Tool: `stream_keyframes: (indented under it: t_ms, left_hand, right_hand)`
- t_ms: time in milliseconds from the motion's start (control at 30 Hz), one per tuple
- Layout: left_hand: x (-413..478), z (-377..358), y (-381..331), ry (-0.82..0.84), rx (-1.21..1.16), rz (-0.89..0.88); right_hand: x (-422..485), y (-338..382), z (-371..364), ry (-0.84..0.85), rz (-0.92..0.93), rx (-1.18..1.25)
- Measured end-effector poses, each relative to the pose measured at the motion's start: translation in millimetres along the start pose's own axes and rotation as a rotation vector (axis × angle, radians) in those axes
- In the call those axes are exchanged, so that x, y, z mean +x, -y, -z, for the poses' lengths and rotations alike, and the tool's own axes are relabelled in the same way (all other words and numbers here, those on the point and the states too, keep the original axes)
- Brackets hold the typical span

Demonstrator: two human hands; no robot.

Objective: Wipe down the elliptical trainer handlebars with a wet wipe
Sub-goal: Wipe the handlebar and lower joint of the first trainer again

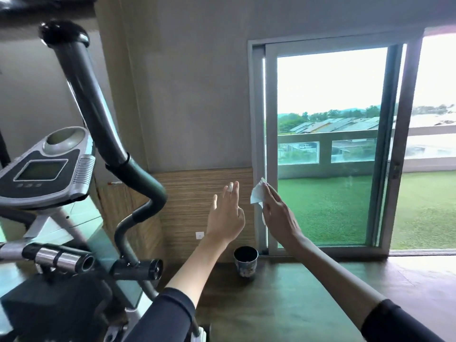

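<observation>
Our right hand [276, 213] holds the wipe [257, 193] at its fingertips, near 11 o'clock; our left hand [228, 213] is flat, fingers straight. The wipe looks light, limp, damp: we'd bunch it around the handlebar [98, 107], off at 10 o'clock.

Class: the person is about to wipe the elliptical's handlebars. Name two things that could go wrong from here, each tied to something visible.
1. The right hand holds the wet wipe crumpled, with part of it hanging loose; it may slip and fall towards the cup below.
2. The console sits close beside the handlebar, so a wet wipe could smear moisture onto its screen.
</observation>
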State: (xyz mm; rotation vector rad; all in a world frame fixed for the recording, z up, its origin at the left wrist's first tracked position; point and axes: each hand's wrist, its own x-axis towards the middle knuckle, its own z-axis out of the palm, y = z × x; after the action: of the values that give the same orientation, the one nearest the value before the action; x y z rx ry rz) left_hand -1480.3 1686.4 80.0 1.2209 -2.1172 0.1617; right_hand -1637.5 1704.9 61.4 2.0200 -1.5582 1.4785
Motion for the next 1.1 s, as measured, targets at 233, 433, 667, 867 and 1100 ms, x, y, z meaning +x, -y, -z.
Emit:
stream_keyframes:
  t_ms: [233,433,667,867,1100]
  left_hand:
    - [23.3,-9.0,-11.6,-0.012,0.051,0.021]
    - [54.7,-18.4,-1.1,-0.026,0.052,0.044]
    - [102.1,-33.0,29.7,-0.062,0.084,0.088]
    - [142.3,-28.4,47.7,-0.098,0.160,0.122]
    - [162.0,-10.1,64.0,-0.104,0.328,0.188]
  right_hand:
    - [20.2,-18.6,-1.6,-0.008,0.029,0.048]
    - [47.6,-32.0,-18.9,-0.013,0.018,0.091]
    - [92.7,-46.4,-51.4,-0.005,0.046,0.138]
    - [135.9,-47.5,-73.9,-0.023,0.034,0.178]
    - [166.7,-31.0,-97.9,-0.055,0.074,0.285]
